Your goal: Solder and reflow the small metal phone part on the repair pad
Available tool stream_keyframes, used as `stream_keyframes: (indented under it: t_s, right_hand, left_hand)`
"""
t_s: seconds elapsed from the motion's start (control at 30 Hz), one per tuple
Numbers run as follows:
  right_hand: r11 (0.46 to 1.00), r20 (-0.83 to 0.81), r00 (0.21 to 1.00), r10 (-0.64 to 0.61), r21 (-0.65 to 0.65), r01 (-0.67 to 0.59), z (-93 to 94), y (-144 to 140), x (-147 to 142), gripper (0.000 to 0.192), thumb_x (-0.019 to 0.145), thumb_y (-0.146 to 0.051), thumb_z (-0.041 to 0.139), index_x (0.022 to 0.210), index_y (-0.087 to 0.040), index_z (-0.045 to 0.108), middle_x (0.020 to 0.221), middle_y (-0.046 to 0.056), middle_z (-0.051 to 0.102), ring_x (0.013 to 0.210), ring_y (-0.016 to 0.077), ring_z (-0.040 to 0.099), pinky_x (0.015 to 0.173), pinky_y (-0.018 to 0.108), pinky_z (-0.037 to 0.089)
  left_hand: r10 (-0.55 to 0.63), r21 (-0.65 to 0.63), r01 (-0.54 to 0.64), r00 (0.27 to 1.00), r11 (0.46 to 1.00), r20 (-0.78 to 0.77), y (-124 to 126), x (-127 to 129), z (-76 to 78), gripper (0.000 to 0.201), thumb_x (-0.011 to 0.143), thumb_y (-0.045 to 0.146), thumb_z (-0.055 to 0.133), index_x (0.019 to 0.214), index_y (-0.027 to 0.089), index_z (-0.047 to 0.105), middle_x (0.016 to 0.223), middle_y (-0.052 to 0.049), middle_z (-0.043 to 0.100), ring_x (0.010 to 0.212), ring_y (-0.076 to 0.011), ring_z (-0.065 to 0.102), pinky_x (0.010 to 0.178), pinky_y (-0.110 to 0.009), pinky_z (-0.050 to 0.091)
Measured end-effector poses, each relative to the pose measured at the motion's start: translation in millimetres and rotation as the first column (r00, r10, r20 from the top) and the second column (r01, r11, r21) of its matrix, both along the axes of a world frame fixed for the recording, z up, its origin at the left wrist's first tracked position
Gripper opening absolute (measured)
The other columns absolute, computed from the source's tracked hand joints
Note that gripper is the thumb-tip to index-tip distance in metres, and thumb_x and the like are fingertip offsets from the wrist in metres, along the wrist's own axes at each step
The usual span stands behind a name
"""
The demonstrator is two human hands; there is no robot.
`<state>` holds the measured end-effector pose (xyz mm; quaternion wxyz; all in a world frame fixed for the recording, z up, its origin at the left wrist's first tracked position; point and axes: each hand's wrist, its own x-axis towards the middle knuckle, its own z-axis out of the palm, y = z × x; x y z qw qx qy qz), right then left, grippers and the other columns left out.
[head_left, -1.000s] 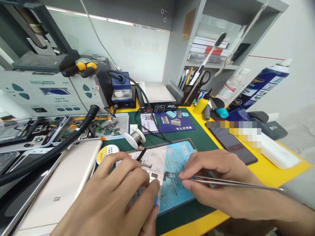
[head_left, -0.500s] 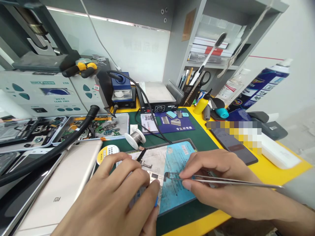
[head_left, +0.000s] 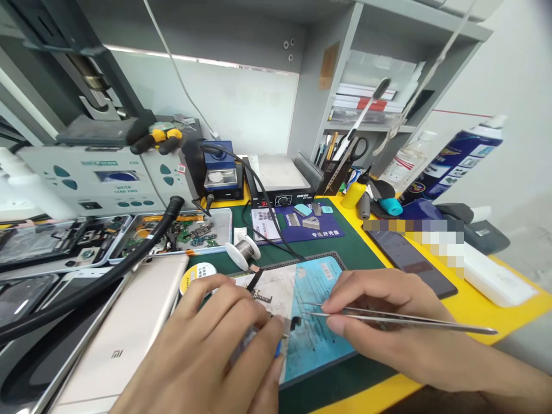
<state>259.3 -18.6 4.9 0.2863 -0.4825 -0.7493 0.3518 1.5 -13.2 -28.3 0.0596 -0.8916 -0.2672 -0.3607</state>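
Note:
My right hand (head_left: pixel 388 293) pinches a pair of metal tweezers (head_left: pixel 444 326) between thumb and forefinger. The tweezer tips are spread apart above the blue half of a flat work pad (head_left: pixel 317 345). Just left of them, a short black flex connector (head_left: pixel 295 323) sticks out from beneath my left fingers. My left hand (head_left: pixel 215 339) is curled over a small part with a metal surface and a blue edge (head_left: pixel 278 348); the hand hides most of it. Beyond those fingers, a small dark component (head_left: pixel 262 297) and a black flex strip (head_left: pixel 255 279) lie on the pad's pale half.
A solder spool (head_left: pixel 246 250) and a round yellow-white tin (head_left: pixel 196 276) stand behind my left hand. Phones (head_left: pixel 125 328) lie at left, beneath a black hose (head_left: pixel 107 267). Trays of circuit boards (head_left: pixel 222 230) sit farther back. A dark phone (head_left: pixel 414 261) rests at right.
The tweezer tips have come away from the black flex connector and stand apart from it. The whole view has shifted slightly down and right; my left hand keeps its curled pose.

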Motion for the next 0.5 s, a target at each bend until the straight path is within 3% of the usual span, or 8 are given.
stream_keyframes:
  t_s: [0.33, 0.5]
  right_hand:
    - [0.994, -0.216, 0.976, -0.040, -0.111, 0.016, -1.5, -1.9, 3.9, 0.008, 0.089, -0.029, 0.074, 0.094, -0.023, 0.075, 0.080, 0.001, 0.069, 0.063, 0.0099, 0.060, 0.054, 0.017, 0.048]
    - [0.949, -0.350, 0.935, -0.063, -0.310, -0.052, -2.8, -3.4, 4.5, 0.013, 0.088, -0.031, 0.077, 0.099, -0.024, 0.075, 0.074, -0.001, 0.067, 0.057, 0.0082, 0.059, 0.050, 0.015, 0.049]
  left_hand:
    - [0.080, -0.295, -0.046, 0.991, 0.954, 0.107, -8.1, -8.6, 15.0, 0.017, 0.094, 0.019, 0.056, 0.108, 0.024, 0.065, 0.097, -0.003, 0.065, 0.089, -0.0182, 0.059, 0.074, -0.029, 0.051]
    - [0.102, -0.445, -0.011, 0.978, 0.895, 0.182, -7.6, -10.9, 24.8, 0.017, 0.098, 0.020, 0.052, 0.108, 0.025, 0.065, 0.091, -0.002, 0.067, 0.082, -0.0157, 0.064, 0.068, -0.025, 0.054]
